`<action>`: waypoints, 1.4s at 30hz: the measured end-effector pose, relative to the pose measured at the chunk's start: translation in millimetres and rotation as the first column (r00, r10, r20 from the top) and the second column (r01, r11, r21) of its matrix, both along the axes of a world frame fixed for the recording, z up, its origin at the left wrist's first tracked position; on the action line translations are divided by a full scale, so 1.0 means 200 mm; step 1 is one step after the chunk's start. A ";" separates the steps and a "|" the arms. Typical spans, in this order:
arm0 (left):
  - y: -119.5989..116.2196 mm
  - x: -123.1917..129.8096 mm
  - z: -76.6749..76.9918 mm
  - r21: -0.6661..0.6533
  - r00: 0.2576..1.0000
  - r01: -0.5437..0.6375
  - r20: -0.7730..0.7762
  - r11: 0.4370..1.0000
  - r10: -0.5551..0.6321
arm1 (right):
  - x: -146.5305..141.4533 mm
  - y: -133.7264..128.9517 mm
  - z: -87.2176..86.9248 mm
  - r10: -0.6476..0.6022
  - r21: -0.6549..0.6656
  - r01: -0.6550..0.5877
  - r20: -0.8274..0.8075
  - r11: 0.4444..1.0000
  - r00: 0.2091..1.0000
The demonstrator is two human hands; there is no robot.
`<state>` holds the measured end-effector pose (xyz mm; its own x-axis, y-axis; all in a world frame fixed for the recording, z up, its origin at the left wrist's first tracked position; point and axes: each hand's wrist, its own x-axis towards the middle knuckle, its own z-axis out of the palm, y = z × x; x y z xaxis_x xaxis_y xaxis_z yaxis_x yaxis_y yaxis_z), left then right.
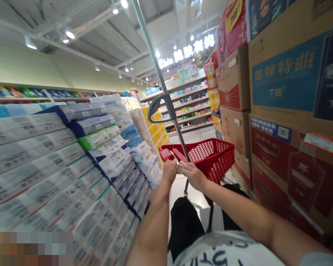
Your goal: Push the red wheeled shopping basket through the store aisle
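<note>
My left hand (pixel 170 170) is closed in front of the red shopping cart (pixel 212 157), at the near end of its red handle part (pixel 166 153). Right beside it, my right hand (pixel 193 175) has its fingers bent together. Between the two hands shows a small pale, shiny bit (pixel 179 168), too small to name. The fingers hide whatever they grip. From the cart a long grey pole (pixel 155 66) rises at a slant, with a dark grey loop grip (pixel 161 108) on it. The cart's basket has a red mesh wall.
Packs of tissue paper (pixel 30 166) are stacked high along the left. On the right, cardboard cartons (pixel 283 81) form a tall wall close to my arm. Shelves of small goods (pixel 188 103) stand at the aisle's far end. My black-clad legs (pixel 187 218) are just behind the cart.
</note>
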<state>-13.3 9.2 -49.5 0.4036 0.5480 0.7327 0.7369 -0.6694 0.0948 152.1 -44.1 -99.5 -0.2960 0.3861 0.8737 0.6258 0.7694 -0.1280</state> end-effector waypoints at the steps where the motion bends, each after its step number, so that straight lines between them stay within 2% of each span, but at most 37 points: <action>1: 0.01 -0.02 0.00 -0.011 1.000 0.003 -0.012 1.000 -0.003 | 0.00 0.00 -0.01 -0.015 -0.012 0.015 -0.015 1.000 1.000; 5: 0.03 -0.08 0.01 -0.100 1.000 0.008 -0.014 0.995 -0.010 | -0.01 0.00 -0.02 -0.044 -0.045 0.043 -0.018 0.998 0.999; 9: 0.05 -0.14 0.01 -0.101 1.000 0.010 -0.017 0.995 -0.012 | -0.15 -0.01 0.08 -0.054 -0.120 0.067 0.111 0.990 0.992; 12: 0.04 -0.18 -0.02 -0.056 0.999 0.008 0.048 0.998 -0.005 | -0.23 -0.03 0.16 -0.077 -0.209 0.112 0.168 0.972 0.983; 19: -0.04 -0.21 -0.05 -0.039 0.994 0.096 0.062 0.995 -0.093 | -0.24 -0.10 0.28 -0.208 -0.308 0.303 0.306 0.902 0.929; 21: -0.04 -0.20 -0.05 -0.028 0.992 0.102 0.078 0.994 -0.099 | -0.23 -0.11 0.27 -0.223 -0.279 0.308 0.298 0.909 0.928; 24: -0.04 -0.19 -0.04 -0.022 0.988 0.106 0.112 0.994 -0.103 | -0.20 -0.09 0.20 -0.212 -0.190 0.260 0.240 0.947 0.947; 28: -0.06 -0.17 -0.04 -0.029 0.984 0.107 0.147 0.994 -0.102 | -0.12 -0.04 0.12 -0.153 -0.115 0.177 0.190 0.977 0.970; 31: -0.09 -0.15 -0.05 0.006 0.976 0.085 0.200 0.996 -0.084 | -0.09 -0.04 0.09 -0.117 -0.075 0.131 0.176 0.989 0.977; 37: -0.11 -0.10 -0.07 0.026 0.964 0.008 0.267 1.000 -0.015 | -0.21 -0.09 0.14 -0.197 -0.162 0.228 0.187 0.960 0.962; 42: -0.11 -0.10 -0.08 0.001 0.938 0.021 0.347 1.000 -0.020 | -0.30 -0.04 0.20 -0.199 -0.166 0.231 0.186 0.959 0.962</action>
<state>-34.2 -13.4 -66.2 0.1361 0.5443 0.8278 0.6441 -0.6835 0.3436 92.1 -52.4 -60.1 -0.3224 0.6063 0.7269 0.7981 0.5871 -0.1357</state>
